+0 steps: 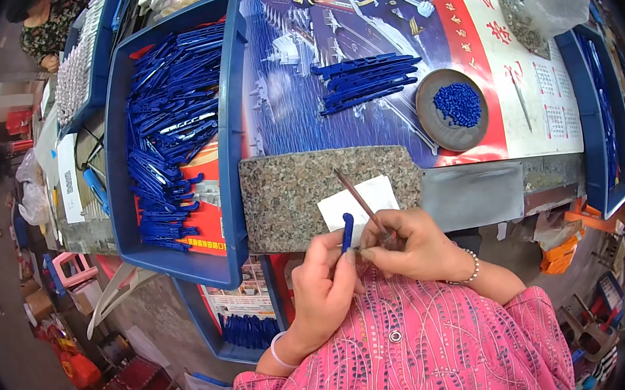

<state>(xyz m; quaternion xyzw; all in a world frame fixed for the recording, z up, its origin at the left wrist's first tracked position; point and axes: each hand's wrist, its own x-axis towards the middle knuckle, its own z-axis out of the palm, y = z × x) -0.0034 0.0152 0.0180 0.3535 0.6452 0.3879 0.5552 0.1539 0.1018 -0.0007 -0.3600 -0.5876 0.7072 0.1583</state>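
My left hand (322, 287) pinches a slender blue plastic piece (347, 229) with a rounded end pointing up. Close beside it, my right hand (417, 249) grips a thin brown pointed tool (356, 194), its tip slanting up and left over a speckled granite block (327, 193). The fingertips of both hands nearly meet at the lower end of the blue piece; what is between the right thumb and finger there is too small to tell. Behind the hands, a white paper (381, 191) lies on the block.
A blue tray (228, 150) of similar blue pieces stands left, with another tray (281, 297) below. Beyond the block lie loose blue pieces (369, 81) and a round dish (429, 110) of tiny blue beads. A thin pointed tool (521, 103) lies right, near another tray (590, 120). A person (49, 40) is far left.
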